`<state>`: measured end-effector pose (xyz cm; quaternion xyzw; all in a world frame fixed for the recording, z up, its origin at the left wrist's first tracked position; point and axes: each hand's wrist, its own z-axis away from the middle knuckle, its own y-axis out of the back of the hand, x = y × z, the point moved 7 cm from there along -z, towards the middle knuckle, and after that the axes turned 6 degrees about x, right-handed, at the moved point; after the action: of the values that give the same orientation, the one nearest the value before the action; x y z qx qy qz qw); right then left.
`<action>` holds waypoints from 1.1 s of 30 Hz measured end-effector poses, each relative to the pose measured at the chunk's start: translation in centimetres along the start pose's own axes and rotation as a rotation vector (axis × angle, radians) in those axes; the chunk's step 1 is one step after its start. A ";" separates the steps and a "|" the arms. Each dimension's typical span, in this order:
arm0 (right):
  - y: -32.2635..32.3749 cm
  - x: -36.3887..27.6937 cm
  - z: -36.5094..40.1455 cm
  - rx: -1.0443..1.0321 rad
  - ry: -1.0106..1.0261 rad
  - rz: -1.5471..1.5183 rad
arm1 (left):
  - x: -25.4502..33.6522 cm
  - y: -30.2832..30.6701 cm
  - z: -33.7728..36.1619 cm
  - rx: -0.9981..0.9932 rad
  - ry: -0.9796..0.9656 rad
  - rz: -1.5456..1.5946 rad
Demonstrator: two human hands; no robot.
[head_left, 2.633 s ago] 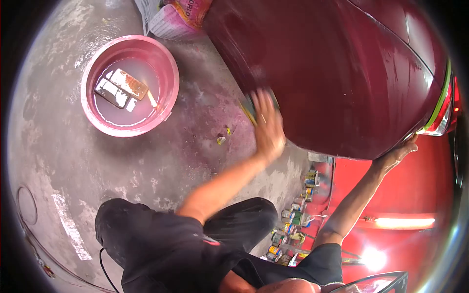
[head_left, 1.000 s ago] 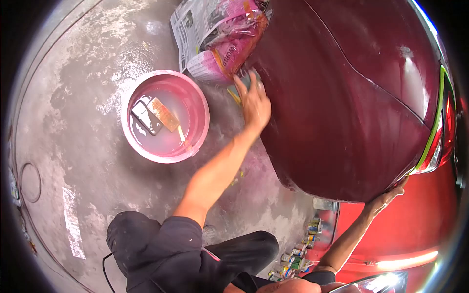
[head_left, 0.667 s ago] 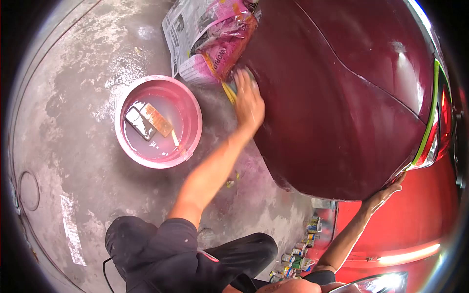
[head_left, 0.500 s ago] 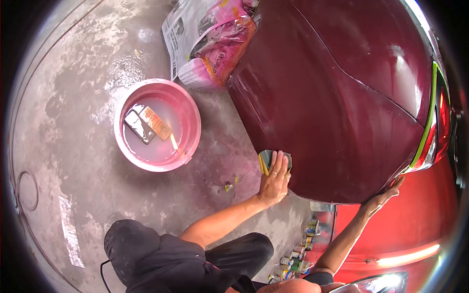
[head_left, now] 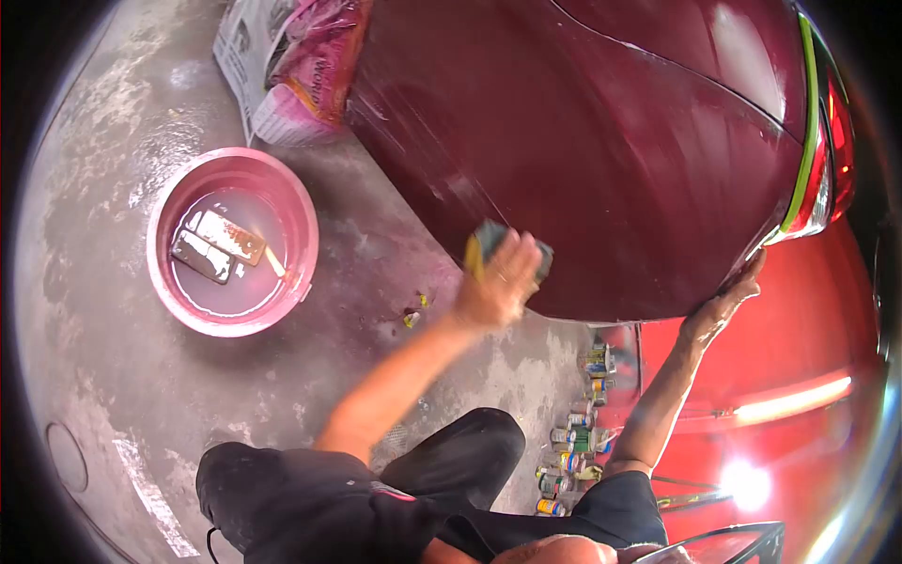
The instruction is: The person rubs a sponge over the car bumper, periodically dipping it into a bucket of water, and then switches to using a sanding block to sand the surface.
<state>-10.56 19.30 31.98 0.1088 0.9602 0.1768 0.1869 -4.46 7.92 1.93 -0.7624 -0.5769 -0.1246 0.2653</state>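
– Slid my left hand down the bumper since a second ago, lol. It was right up by the pink-stained newspaper, now it's well apart from it, near the lower corner.

– Still got the sanding pad in it?

– Yep, grey-green thing with a yellow edge. My fingers are stretched over it, pretty close together, keeping it on the edge of the maroon bumper. Bit blurry tbh.

– And the other one?

– My right hand is up against the far edge, just below the tail light with the green tape along it. Fingers reach out along the edge, but some are hidden, so can't tell if they're hooked round it.

– What's in the tub?

– Cloudy water plus a dark block, an orange-brown block right beside it and a pale stick. Tub's pink, sitting on the stained floor. Oh, and paint cans in a rough row past my knee.
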 end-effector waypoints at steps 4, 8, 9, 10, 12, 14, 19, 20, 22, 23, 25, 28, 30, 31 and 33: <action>0.8 4.5 -0.3 -0.069 0.006 -0.043 | -14.8 5.9 -12.1 0.142 0.392 -0.082; 0.4 3.2 -0.2 -0.117 0.029 -0.042 | -11.0 5.0 -11.2 0.161 0.477 -0.087; 0.5 3.2 -0.1 -0.096 0.027 -0.040 | -6.9 3.4 -7.4 0.119 0.436 -0.078; 0.5 3.3 0.0 -0.100 0.021 -0.061 | -2.5 1.7 -2.5 0.085 0.340 -0.072; -0.1 2.6 0.2 -0.103 -0.036 -0.145 | -1.0 0.6 -0.7 0.070 0.225 -0.065; 0.4 3.1 0.2 -0.104 -0.041 -0.147 | -5.8 1.8 -3.1 0.044 0.323 0.139; -0.1 2.5 0.2 -0.055 -0.037 -0.194 | -19.2 8.4 -14.3 0.141 0.550 -0.016; -0.1 2.5 0.3 -0.052 -0.033 -0.200 | -19.9 9.3 -14.5 0.087 0.552 -0.060; -0.2 2.5 0.2 -0.050 -0.034 -0.219 | -21.2 11.2 -14.7 -0.028 0.557 -0.147; 0.2 2.7 0.3 -0.024 -0.021 -0.181 | -20.9 12.7 -14.4 -0.194 0.589 -0.160; 0.1 3.2 0.3 0.000 -0.022 -0.172 | -20.3 16.2 -12.2 -0.610 0.411 -0.234; 0.7 3.8 0.3 0.088 -0.032 -0.218 | -22.4 22.8 -4.9 -1.316 0.550 -0.417; 0.7 4.0 0.2 0.083 -0.019 -0.211 | -22.1 25.8 -2.9 -1.446 0.729 -0.764; 0.8 3.6 0.3 0.078 -0.003 -0.170 | -22.7 26.6 -1.5 -1.484 0.693 -0.837; 0.6 3.0 0.7 0.065 -0.016 -0.163 | -26.9 28.5 3.4 -1.304 0.780 -0.975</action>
<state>-12.92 20.91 30.68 0.0376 0.9696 0.1291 0.2045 13.91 -17.63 -21.64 -0.3359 -0.5199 -0.7754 -0.1252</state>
